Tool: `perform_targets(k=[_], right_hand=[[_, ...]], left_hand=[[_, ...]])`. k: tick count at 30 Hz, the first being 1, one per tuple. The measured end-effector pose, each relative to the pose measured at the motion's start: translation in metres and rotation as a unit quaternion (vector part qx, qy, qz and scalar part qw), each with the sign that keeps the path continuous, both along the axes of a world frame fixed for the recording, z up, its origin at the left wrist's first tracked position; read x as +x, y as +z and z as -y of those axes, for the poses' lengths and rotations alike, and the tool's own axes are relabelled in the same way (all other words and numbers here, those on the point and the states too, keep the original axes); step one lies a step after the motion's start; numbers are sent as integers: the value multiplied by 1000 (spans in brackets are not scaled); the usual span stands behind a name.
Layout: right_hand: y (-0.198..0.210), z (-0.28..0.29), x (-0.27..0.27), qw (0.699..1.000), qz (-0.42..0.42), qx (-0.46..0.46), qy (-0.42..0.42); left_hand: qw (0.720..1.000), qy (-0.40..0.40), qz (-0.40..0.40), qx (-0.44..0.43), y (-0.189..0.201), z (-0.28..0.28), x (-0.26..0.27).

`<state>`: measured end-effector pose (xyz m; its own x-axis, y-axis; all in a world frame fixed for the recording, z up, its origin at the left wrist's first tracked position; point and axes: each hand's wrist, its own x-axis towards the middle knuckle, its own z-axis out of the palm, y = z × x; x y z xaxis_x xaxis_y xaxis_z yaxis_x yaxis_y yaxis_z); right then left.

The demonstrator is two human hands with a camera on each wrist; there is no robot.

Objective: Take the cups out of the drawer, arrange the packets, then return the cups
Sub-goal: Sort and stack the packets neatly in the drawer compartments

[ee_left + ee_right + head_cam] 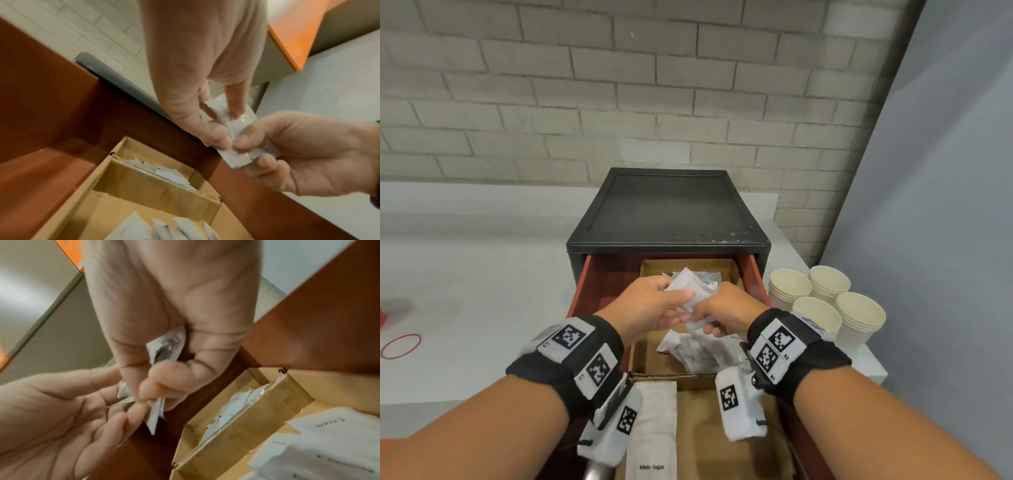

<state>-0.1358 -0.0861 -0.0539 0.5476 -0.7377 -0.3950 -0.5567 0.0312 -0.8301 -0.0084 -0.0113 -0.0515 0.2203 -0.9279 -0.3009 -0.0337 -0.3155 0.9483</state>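
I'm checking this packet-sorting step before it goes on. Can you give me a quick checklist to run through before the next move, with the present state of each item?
1. Cups out of the drawer, stacked on the counter to its right: ok.
2. Drawer open, cardboard box reachable: ok.
3. Left hand holds the held packets: ok.
4. Right hand pinches the same packets: ok.
5. Held packets squared into a neat stack: cannot tell.
6. Loose packets in the box arranged: not ok, jumbled.
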Motion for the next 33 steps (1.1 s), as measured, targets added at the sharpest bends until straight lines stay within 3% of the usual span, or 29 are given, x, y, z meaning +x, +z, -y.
perform_targets(k=[5, 8, 12, 16, 20, 24, 28, 33], right_hand=[[19, -26, -12, 994, 109, 8, 23], [24, -41, -17, 987, 161, -2, -19], [26, -56, -23, 980, 162, -13, -118], [27, -67, -26, 970, 161, -12, -180], [32, -77, -25, 970, 163, -24, -177], [36, -83, -29, 975, 143, -59, -162], [38, -82, -33, 966, 149, -165, -134], [44, -71, -17, 929, 128, -343, -57]], left_hand=[[998, 44, -24, -42, 16, -12, -7], [994, 66, -80, -46, 25, -24, -9], [983, 120, -123, -63, 34, -39, -10], [984, 153, -52, -69, 32, -47, -6], [987, 136, 21, -82, 30, -53, -4], [986, 140, 35, -87, 33, -52, -9], [991, 97, -66, -64, 30, -52, -17], [964, 92, -244, -55, 32, -48, -15]])
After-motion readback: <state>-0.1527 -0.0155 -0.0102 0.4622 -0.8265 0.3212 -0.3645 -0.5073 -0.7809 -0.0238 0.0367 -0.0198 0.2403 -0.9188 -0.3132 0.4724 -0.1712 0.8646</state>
